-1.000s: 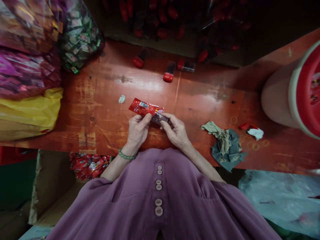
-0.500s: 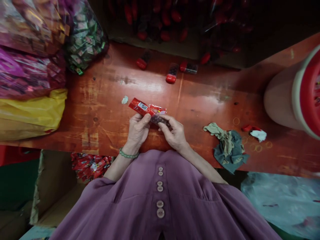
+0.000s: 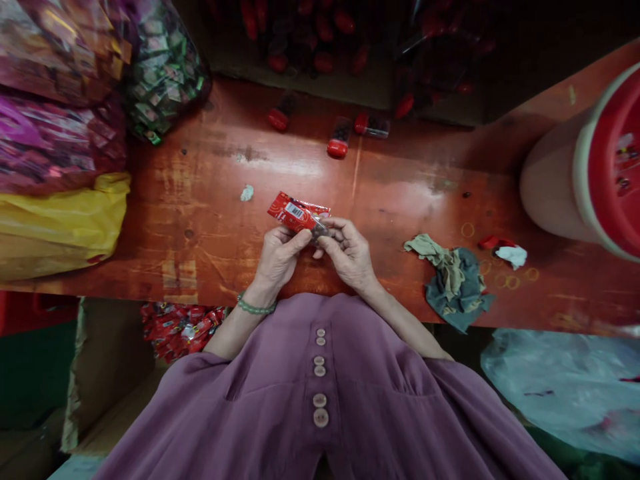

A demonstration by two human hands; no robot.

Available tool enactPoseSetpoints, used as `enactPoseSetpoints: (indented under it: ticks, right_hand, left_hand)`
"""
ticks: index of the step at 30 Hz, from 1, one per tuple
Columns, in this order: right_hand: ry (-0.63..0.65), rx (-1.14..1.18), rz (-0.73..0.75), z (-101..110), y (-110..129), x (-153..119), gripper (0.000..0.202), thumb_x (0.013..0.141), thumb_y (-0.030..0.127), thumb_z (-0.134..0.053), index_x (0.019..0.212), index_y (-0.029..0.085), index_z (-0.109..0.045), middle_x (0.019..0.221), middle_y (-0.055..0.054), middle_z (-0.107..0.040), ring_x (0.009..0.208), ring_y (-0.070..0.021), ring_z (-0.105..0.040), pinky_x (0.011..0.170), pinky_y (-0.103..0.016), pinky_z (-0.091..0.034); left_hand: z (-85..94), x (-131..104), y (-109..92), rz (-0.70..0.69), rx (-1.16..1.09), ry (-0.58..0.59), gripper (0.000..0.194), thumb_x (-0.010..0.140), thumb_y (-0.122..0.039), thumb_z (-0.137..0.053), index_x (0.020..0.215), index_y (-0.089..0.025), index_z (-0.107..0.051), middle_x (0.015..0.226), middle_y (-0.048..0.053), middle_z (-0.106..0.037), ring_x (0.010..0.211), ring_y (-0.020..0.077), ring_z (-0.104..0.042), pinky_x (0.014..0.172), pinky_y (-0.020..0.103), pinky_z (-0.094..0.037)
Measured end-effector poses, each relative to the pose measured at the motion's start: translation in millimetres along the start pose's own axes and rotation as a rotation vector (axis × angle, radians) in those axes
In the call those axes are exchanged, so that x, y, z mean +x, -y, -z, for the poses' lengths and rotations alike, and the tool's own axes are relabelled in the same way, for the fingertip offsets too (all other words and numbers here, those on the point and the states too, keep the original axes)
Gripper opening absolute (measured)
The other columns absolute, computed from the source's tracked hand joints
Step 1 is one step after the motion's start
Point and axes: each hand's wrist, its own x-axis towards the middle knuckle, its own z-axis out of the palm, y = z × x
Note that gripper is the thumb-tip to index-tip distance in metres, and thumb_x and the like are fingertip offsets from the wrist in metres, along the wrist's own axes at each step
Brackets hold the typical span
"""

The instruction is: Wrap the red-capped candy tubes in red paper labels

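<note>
Between my two hands, above the table, is a red printed packet (image 3: 293, 211) with a white barcode label. Dark round pieces (image 3: 319, 231) show through clear plastic at its near end; I cannot tell whether they sit in the packet or in a small tube. My left hand (image 3: 279, 259) grips the packet from the left, thumb on top. From the right, my right hand (image 3: 351, 259) pinches the end with the dark pieces. Another red printed edge (image 3: 320, 209) shows just behind the packet.
Small red-capped tubes (image 3: 339, 138) of dark balls lie before a dark box holding several more. Bags of wrapped sweets (image 3: 167, 80) stand left. On the right are a cloth (image 3: 457, 287) and a red-rimmed tub (image 3: 555, 193). Red packets (image 3: 180, 331) fill a carton below.
The packet has shifted slightly right, and less of the dark contents shows. My left thumb has slid right, nearer my right fingers. The whole view has shifted slightly.
</note>
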Motion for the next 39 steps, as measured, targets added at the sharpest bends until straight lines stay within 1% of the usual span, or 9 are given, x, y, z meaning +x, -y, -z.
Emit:
enactPoseSetpoints:
  ticks: [4,11,17,20,24,30,33,36,39]
  right_hand:
    - [0.077,0.125,-0.037,-3.3,1.0,-3.9,0.039,0.083,0.051,-0.069,0.108,0.025,-0.054,0.115,-0.002,-0.067,0.073,-0.0079,-0.065,0.064,-0.022,-0.059]
    - [0.184,0.161,-0.005,-0.4,-8.8,-16.0,0.033,0.086,0.04,-0.07,0.11,0.024,-0.055,0.074,0.006,-0.067,0.054,-0.0065,-0.062,0.055,-0.019,-0.055]
    - [0.241,0.042,0.08,0.4,-17.5,-23.1,0.03,0.086,0.039,-0.07,0.109,0.023,-0.059,0.074,0.006,-0.067,0.053,-0.006,-0.06,0.052,-0.019,-0.054]
    - [0.219,0.062,0.084,-3.7,-16.8,-24.0,0.027,0.087,0.04,-0.068,0.107,0.023,-0.059,0.089,0.002,-0.07,0.06,-0.0062,-0.063,0.055,-0.02,-0.056]
    - [0.196,0.139,0.044,-9.8,-15.3,-23.3,0.024,0.084,0.04,-0.071,0.094,0.02,-0.062,0.081,0.003,-0.069,0.061,-0.0066,-0.064,0.06,-0.021,-0.06]
    - [0.081,0.265,0.033,-11.7,-22.6,-25.6,0.032,0.076,0.042,-0.079,0.091,0.022,-0.06,0.079,0.004,-0.07,0.063,-0.0086,-0.068,0.058,-0.021,-0.061]
    - [0.021,0.227,0.058,-9.4,-28.7,-28.4,0.033,0.077,0.044,-0.078,0.094,0.022,-0.059,0.082,0.003,-0.071,0.058,-0.0082,-0.066,0.054,-0.021,-0.06]
    - [-0.025,0.066,0.158,-5.5,-30.8,-27.6,0.028,0.085,0.046,-0.07,0.098,0.023,-0.062,0.092,0.0,-0.073,0.059,-0.0087,-0.067,0.055,-0.023,-0.06]
    - [0.028,-0.174,0.37,1.1,-25.7,-21.1,0.037,0.083,0.048,-0.073,0.109,0.024,-0.063,0.099,-0.003,-0.074,0.073,-0.0129,-0.071,0.07,-0.028,-0.062]
  left_hand:
    - [-1.8,-10.0,0.8,-0.058,-0.069,-0.077,0.038,0.057,-0.05,-0.09,0.075,-0.02,-0.076,0.079,0.003,-0.077,0.075,0.0162,-0.07,0.074,0.027,-0.055]
    - [3.4,-31.0,0.2,0.03,-0.069,-0.032,0.031,0.06,-0.039,-0.09,0.07,-0.014,-0.074,0.069,0.002,-0.073,0.059,0.0105,-0.064,0.062,0.023,-0.053]
    - [10.7,-44.5,-1.4,0.081,-0.063,-0.059,0.03,0.055,-0.034,-0.093,0.07,-0.014,-0.074,0.07,0.002,-0.074,0.064,0.0121,-0.066,0.067,0.023,-0.054]
    - [9.3,-48.1,1.0,0.023,-0.087,-0.099,0.034,0.055,-0.038,-0.092,0.075,-0.016,-0.076,0.076,0.003,-0.076,0.07,0.0139,-0.069,0.073,0.026,-0.056]
    - [3.6,-49.9,3.8,-0.064,-0.107,-0.166,0.035,0.058,-0.039,-0.091,0.082,-0.019,-0.077,0.083,0.004,-0.078,0.079,0.0172,-0.072,0.076,0.029,-0.056]
    - [-4.7,-48.2,2.9,-0.008,-0.042,-0.1,0.036,0.06,-0.039,-0.089,0.083,-0.015,-0.076,0.086,0.008,-0.077,0.068,0.0165,-0.067,0.051,0.024,-0.049]
    - [-7.8,-47.0,2.8,0.055,-0.075,-0.095,0.036,0.059,-0.04,-0.09,0.078,-0.013,-0.074,0.076,0.006,-0.075,0.061,0.0138,-0.064,0.051,0.024,-0.049]
    - [-8.9,-44.1,2.5,0.063,-0.106,-0.103,0.035,0.058,-0.04,-0.091,0.074,-0.014,-0.073,0.07,0.003,-0.073,0.058,0.0107,-0.06,0.053,0.023,-0.049]
    - [-5.8,-37.9,0.5,0.053,-0.128,-0.131,0.034,0.06,-0.04,-0.09,0.075,-0.014,-0.074,0.071,0.002,-0.073,0.062,0.0109,-0.063,0.064,0.024,-0.053]
